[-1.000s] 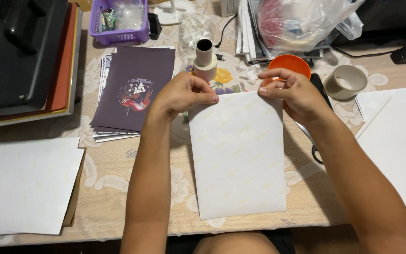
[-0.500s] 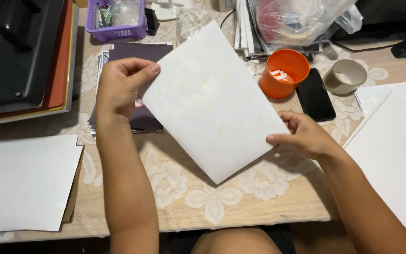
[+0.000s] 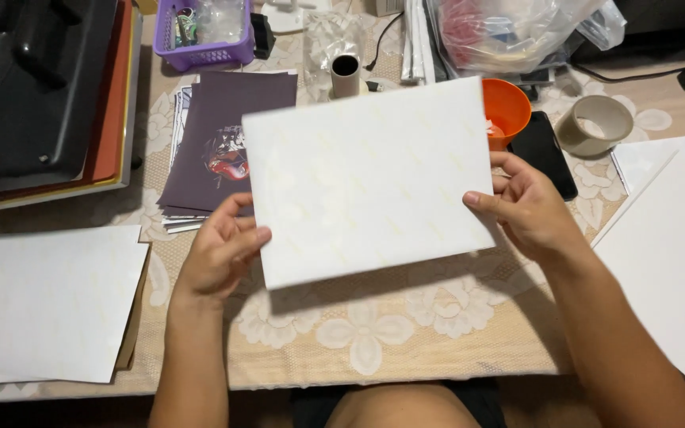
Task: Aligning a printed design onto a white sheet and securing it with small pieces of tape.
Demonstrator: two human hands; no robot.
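A white sheet of paper (image 3: 370, 178) with faint yellowish marks is held up above the table, long side across, tilted slightly up to the right. My left hand (image 3: 220, 250) grips its lower left edge. My right hand (image 3: 525, 210) grips its right edge, thumb on the front. Behind the sheet lies a stack of dark purple printed sheets (image 3: 216, 135) with a small red and white picture.
A heat press (image 3: 33, 87) stands at the far left. White sheets lie at the left (image 3: 49, 305) and right (image 3: 667, 254). At the back are a purple basket (image 3: 204, 32), orange cup (image 3: 507, 107), black phone (image 3: 545, 150), tape roll (image 3: 594, 125), plastic bag (image 3: 509, 32).
The sheet was lifted off the table and turned from upright to lying sideways. My left hand dropped from its top corner to its lower left edge; my right hand rose to the right edge.
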